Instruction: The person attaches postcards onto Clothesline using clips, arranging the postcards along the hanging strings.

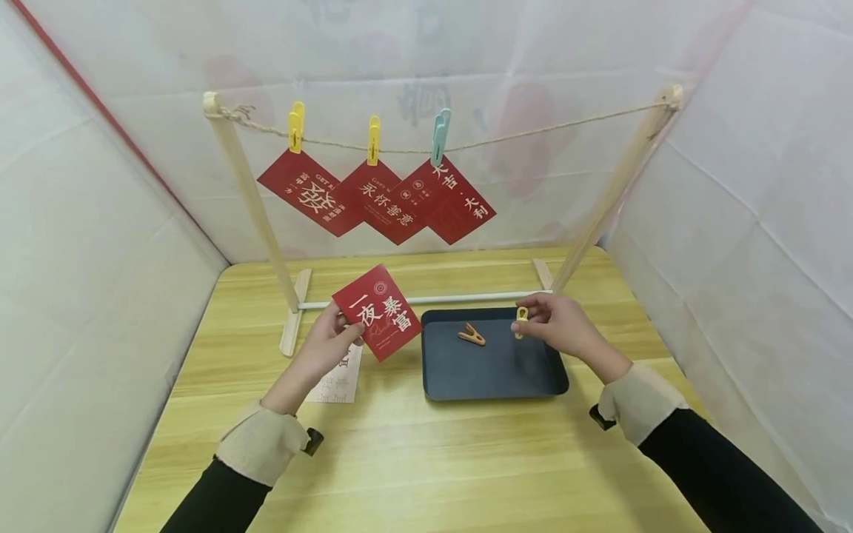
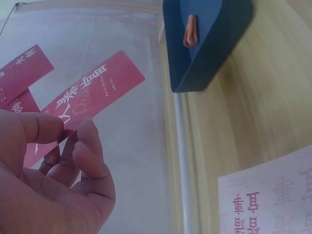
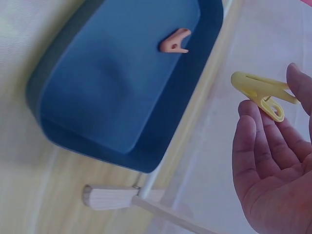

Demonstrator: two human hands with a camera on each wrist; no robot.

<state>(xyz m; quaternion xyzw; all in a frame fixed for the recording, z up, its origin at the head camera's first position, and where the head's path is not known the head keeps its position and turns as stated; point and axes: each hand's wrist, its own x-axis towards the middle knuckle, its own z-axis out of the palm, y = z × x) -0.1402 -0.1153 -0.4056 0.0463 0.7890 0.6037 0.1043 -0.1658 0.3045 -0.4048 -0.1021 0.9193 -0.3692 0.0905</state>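
My left hand pinches a red card with white lettering by its left corner, above the table. Over the right part of a dark tray, my right hand holds a yellow clothespin between thumb and fingers. An orange clothespin lies inside the tray. Behind, a twine line carries three red cards, the rightmost one under a light blue clothespin; yellow clothespins grip the other two.
Wooden posts on feet hold up the twine, joined low down by a white rod behind the tray. A pale card with printed characters lies on the wooden table, partly beneath my left hand. White cloth walls enclose the table.
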